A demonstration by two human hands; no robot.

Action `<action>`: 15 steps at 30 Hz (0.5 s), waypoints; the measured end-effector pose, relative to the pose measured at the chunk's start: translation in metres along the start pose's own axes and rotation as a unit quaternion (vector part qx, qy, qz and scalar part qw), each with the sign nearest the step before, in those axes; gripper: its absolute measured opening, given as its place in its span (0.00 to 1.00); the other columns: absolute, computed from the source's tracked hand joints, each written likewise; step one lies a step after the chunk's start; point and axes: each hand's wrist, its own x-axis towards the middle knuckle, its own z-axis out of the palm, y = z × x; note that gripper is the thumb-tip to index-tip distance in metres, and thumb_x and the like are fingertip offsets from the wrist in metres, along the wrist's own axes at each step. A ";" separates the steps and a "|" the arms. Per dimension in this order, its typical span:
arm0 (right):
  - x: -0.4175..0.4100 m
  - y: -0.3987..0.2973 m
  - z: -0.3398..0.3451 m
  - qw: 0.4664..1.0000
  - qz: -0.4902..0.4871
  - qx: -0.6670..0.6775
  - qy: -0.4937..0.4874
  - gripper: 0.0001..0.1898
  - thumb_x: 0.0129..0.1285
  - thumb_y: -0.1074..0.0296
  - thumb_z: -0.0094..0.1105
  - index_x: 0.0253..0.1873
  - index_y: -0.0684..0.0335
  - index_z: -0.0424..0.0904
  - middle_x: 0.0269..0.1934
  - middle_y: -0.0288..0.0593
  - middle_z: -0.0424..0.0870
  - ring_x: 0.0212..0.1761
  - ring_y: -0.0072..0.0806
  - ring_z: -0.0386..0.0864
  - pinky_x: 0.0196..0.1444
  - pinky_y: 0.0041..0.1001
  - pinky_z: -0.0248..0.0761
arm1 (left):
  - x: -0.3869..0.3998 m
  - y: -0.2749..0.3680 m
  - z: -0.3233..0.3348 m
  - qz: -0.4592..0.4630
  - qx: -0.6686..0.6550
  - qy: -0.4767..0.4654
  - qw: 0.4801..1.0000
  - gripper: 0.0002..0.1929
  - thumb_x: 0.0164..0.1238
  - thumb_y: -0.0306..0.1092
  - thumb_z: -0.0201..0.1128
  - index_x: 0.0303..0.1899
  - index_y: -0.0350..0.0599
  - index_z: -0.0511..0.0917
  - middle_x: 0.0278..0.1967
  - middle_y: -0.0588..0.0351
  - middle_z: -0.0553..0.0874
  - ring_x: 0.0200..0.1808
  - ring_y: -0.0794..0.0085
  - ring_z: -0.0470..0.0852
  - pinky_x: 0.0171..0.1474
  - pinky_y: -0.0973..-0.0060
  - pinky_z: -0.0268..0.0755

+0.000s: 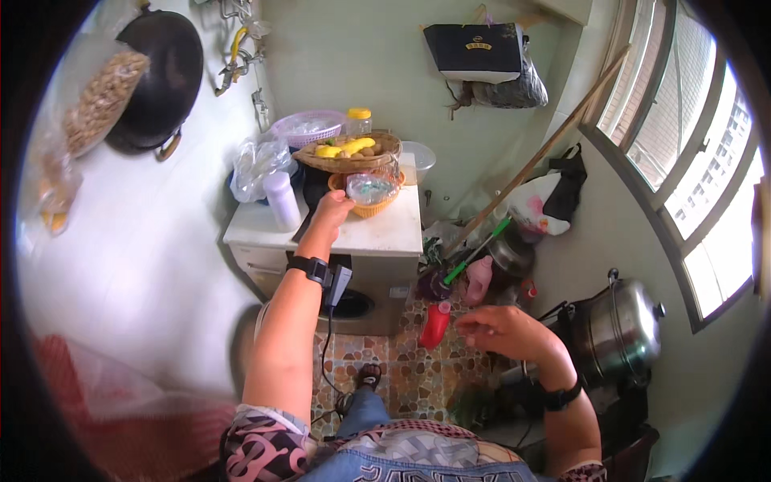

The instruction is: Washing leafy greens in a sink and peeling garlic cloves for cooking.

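Observation:
My left hand (pixel 332 212) reaches to the left rim of a small orange woven basket (pixel 374 208) on top of a front-loading washing machine (pixel 247 220). Its fingers meet the rim beside a clear plastic bag (pixel 368 188) in the basket; whether they grip is hard to tell. Behind stands a wider wicker basket (pixel 313 158) with yellow and brown produce. A lilac bottle (pixel 282 202) stands to the left of the hand. My right hand (pixel 497 328) hangs in the air with fingers loosely bent, holding nothing, to the right of a red bottle (pixel 435 325) on the floor.
A purple plastic basket (pixel 282 129), a yellow-lidded jar (pixel 359 122) and a crumpled plastic bag (pixel 256 165) crowd the machine's back. On the right are a wooden pole (pixel 542 153), a pink bottle (pixel 479 278) and a large steel pot (pixel 629 328). A wok (pixel 159 72) hangs at left.

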 end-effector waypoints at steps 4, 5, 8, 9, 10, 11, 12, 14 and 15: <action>0.119 0.021 -0.017 0.998 0.020 -0.043 -0.031 0.16 0.60 0.68 0.57 0.53 0.62 0.75 0.40 0.45 0.81 0.38 0.30 0.79 0.43 0.26 0.71 | 0.056 -0.029 0.033 -0.074 0.249 0.093 0.961 0.28 0.52 0.40 0.61 0.55 0.38 0.69 0.49 0.40 0.79 0.51 0.52 0.78 0.53 0.66 0.70; 0.145 0.029 -0.022 0.998 0.040 -0.042 -0.031 0.16 0.60 0.69 0.56 0.53 0.62 0.75 0.43 0.47 0.81 0.41 0.32 0.79 0.45 0.27 0.71 | 0.063 -0.023 0.049 -0.081 0.269 0.066 0.958 0.29 0.53 0.39 0.60 0.57 0.38 0.66 0.52 0.38 0.76 0.55 0.51 0.75 0.55 0.64 0.68; 0.232 0.052 -0.023 0.999 -0.004 -0.029 0.030 0.18 0.59 0.72 0.54 0.55 0.61 0.73 0.50 0.51 0.78 0.47 0.39 0.78 0.50 0.30 0.70 | 0.078 -0.027 0.049 0.043 0.233 0.002 0.972 0.33 0.54 0.40 0.57 0.63 0.43 0.59 0.54 0.38 0.75 0.55 0.48 0.73 0.57 0.57 0.64; 0.262 0.056 -0.016 0.997 -0.040 -0.019 0.056 0.19 0.58 0.73 0.53 0.57 0.61 0.72 0.52 0.51 0.76 0.49 0.42 0.77 0.51 0.31 0.70 | 0.086 -0.052 0.047 0.074 0.234 0.026 0.969 0.33 0.53 0.39 0.58 0.63 0.43 0.60 0.52 0.38 0.75 0.54 0.48 0.74 0.56 0.57 0.64; 0.292 0.064 -0.010 0.993 -0.078 -0.045 0.075 0.21 0.58 0.75 0.52 0.58 0.61 0.71 0.54 0.52 0.74 0.51 0.43 0.76 0.53 0.31 0.69 | 0.093 -0.077 0.047 0.105 0.236 0.049 0.965 0.33 0.53 0.39 0.59 0.63 0.43 0.60 0.51 0.38 0.76 0.53 0.48 0.75 0.55 0.57 0.65; 0.315 0.085 -0.007 0.987 -0.100 -0.072 0.102 0.22 0.58 0.76 0.51 0.59 0.61 0.69 0.56 0.52 0.73 0.53 0.44 0.75 0.54 0.32 0.68 | 0.085 -0.081 0.058 0.160 0.274 0.069 0.946 0.33 0.52 0.37 0.61 0.62 0.42 0.60 0.49 0.38 0.77 0.51 0.48 0.76 0.54 0.58 0.66; 0.332 0.096 -0.006 0.979 -0.123 -0.098 0.127 0.23 0.57 0.78 0.50 0.60 0.61 0.68 0.58 0.53 0.71 0.55 0.46 0.73 0.55 0.32 0.67 | 0.075 -0.071 0.065 0.215 0.311 0.088 0.922 0.33 0.52 0.36 0.62 0.62 0.41 0.61 0.47 0.38 0.78 0.49 0.47 0.77 0.52 0.59 0.68; 0.355 0.098 -0.003 0.990 -0.059 -0.096 0.087 0.28 0.54 0.79 0.48 0.64 0.59 0.63 0.61 0.53 0.67 0.60 0.48 0.69 0.59 0.35 0.65 | 0.068 -0.041 0.056 0.054 0.270 -0.065 0.959 0.29 0.50 0.35 0.63 0.57 0.40 0.67 0.50 0.45 0.75 0.54 0.54 0.73 0.51 0.52 0.62; 0.364 0.107 -0.004 0.990 -0.051 -0.102 0.082 0.29 0.54 0.79 0.48 0.64 0.58 0.63 0.61 0.53 0.68 0.59 0.48 0.69 0.59 0.35 0.65 | 0.065 -0.039 0.054 0.122 0.291 -0.054 0.948 0.30 0.52 0.34 0.62 0.58 0.39 0.65 0.50 0.43 0.76 0.52 0.52 0.75 0.51 0.56 0.64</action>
